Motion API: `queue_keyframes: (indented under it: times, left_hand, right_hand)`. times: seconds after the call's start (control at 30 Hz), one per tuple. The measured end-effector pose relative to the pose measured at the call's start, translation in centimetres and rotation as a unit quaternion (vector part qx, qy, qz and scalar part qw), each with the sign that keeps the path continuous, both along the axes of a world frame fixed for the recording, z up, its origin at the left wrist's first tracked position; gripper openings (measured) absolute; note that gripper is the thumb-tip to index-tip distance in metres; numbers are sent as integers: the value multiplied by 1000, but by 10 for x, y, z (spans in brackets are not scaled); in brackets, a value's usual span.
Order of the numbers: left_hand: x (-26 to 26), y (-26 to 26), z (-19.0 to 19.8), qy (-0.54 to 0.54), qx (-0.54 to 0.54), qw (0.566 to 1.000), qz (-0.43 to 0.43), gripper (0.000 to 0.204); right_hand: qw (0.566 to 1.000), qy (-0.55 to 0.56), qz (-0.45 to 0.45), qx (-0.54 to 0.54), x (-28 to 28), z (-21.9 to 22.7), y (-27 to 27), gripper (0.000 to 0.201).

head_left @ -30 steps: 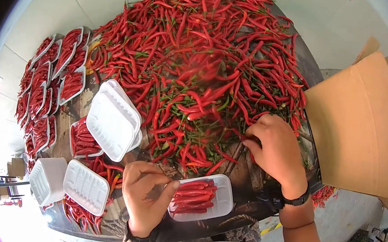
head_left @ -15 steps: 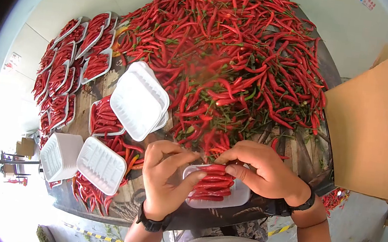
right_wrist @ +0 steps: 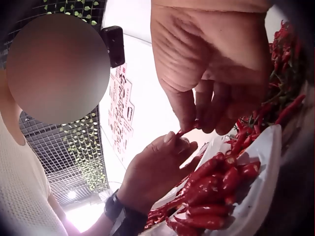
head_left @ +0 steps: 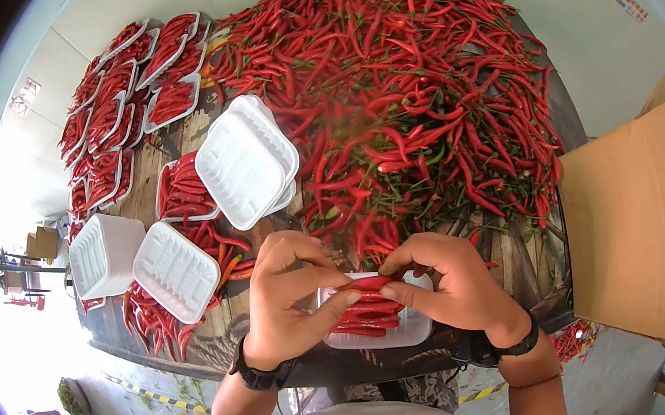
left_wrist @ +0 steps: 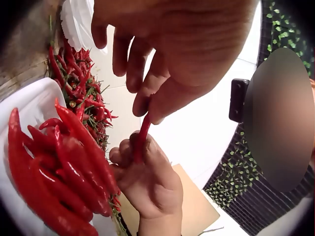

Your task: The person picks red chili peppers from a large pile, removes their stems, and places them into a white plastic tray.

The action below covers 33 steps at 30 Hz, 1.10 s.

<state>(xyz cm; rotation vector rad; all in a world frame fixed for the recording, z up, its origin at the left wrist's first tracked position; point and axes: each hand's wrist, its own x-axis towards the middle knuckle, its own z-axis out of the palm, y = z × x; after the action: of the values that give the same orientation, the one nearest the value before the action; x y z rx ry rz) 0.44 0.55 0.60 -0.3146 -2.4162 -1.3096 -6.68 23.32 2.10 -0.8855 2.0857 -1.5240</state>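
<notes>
A single red chili pepper (head_left: 367, 283) is stretched between both hands. My left hand (head_left: 285, 298) pinches one end between thumb and forefinger, and my right hand (head_left: 465, 285) pinches the other. The left wrist view shows this chili (left_wrist: 142, 132) bridging the two sets of fingertips. Below the hands lies a white foam tray (head_left: 420, 326) with a row of red chilies (head_left: 368, 320) laid side by side. Those tray chilies (right_wrist: 206, 191) show large in the right wrist view, next to the hands.
A large heap of red chilies with green stems (head_left: 417, 76) covers the table's back. Filled trays (head_left: 113, 116) are piled at the left. Nearer stand stacked white trays (head_left: 241, 170), another tray stack (head_left: 100, 261) and loose chilies (head_left: 158, 323). A cardboard box (head_left: 641, 223) stands at the right.
My right hand has come from the heap's edge down to the tray, bringing a chili. The left hand has moved in and now pinches its other end. The head view has shifted.
</notes>
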Motion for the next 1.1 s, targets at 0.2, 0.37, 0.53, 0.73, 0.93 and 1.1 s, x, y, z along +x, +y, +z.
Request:
queue_keyframes:
  times: [0.2, 0.37, 0.53, 0.73, 0.93, 1.1]
  left_hand:
    - [-2, -5, -1, -24, 10, 999, -19, 16]
    - [-1, -5, -2, -45, 19, 999, 13, 17]
    - [-3, -1, -6, -73, 3, 997, -1, 11]
    - [-5, 6, -8, -84, -48, 994, -44, 12]
    - [-8, 7, -6, -114, -80, 986, -87, 13]
    - [-9, 9, -6, -102, -68, 989, -84, 10]
  right_hand:
    - [990, 134, 8, 52, 5, -9, -3, 19]
    - [973, 217, 5, 82, 13, -12, -9, 15]
    - [971, 226, -1, 81, 14, -12, -10, 15]
    - [966, 247, -5, 72, 16, -19, -11, 19]
    - [964, 256, -9, 73, 19, -23, -12, 19]
    - [973, 223, -11, 55, 18, -23, -12, 22]
